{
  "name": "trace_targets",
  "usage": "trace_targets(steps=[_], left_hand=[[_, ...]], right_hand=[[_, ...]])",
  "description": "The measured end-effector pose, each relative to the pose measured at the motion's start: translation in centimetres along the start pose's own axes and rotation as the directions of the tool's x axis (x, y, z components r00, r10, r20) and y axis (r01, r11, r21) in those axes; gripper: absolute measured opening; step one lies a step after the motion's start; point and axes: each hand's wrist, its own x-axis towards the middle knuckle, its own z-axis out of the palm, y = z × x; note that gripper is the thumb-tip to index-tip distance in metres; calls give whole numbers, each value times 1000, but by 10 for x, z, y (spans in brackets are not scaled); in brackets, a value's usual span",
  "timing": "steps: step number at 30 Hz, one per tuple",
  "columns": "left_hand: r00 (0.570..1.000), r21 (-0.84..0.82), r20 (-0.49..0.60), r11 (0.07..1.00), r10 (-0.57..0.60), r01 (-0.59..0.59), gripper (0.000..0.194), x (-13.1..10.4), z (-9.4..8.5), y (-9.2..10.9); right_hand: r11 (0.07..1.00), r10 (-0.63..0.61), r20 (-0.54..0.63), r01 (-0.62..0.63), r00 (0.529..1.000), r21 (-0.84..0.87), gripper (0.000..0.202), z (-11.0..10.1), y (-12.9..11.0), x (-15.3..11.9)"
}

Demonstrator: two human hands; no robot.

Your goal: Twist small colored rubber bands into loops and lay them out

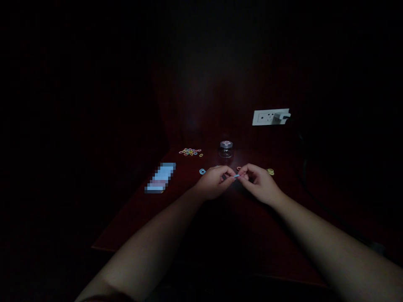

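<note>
Between the fingertips of both hands is a small light-blue band (236, 176). My left hand (215, 181) pinches its left end, and my right hand (260, 182) pinches the right end. Blue bands (202, 171) lie just left of my left hand. A pinkish band (239, 168) shows partly behind the fingers of my right hand. Yellow bands (270, 171) rest beyond the right hand's knuckles. Farther back at the left is a loose pile of several multicoloured bands (190, 152).
A clear lidded jar (226, 149) stands behind the hands on the dark red table (132, 224). At the left lies a lit, blurred phone (160, 178). A white wall socket (264, 117) holds a plug (281, 116), with a dark cable running down the right side.
</note>
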Motion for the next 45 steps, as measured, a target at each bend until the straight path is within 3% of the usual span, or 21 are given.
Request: trace_targets(steps=[13,20,33,45], left_hand=[[996,-76,-87,997,6,-12,22,0,1,1],[996,-31,-40,996,85,-87,27,-1,0,2],[999,-102,-26,994,32,-35,24,-2,1,5],[997,-114,-58,992,49,-55,19,-1,3,0]], right_hand=[[998,10,14,-9,1000,-54,14,-1,-6,0],[999,47,-1,-47,999,11,15,-1,-2,1],[1000,30,32,-30,999,-2,16,-1,-3,1],[999,10,26,-9,1000,-45,17,0,-8,1]])
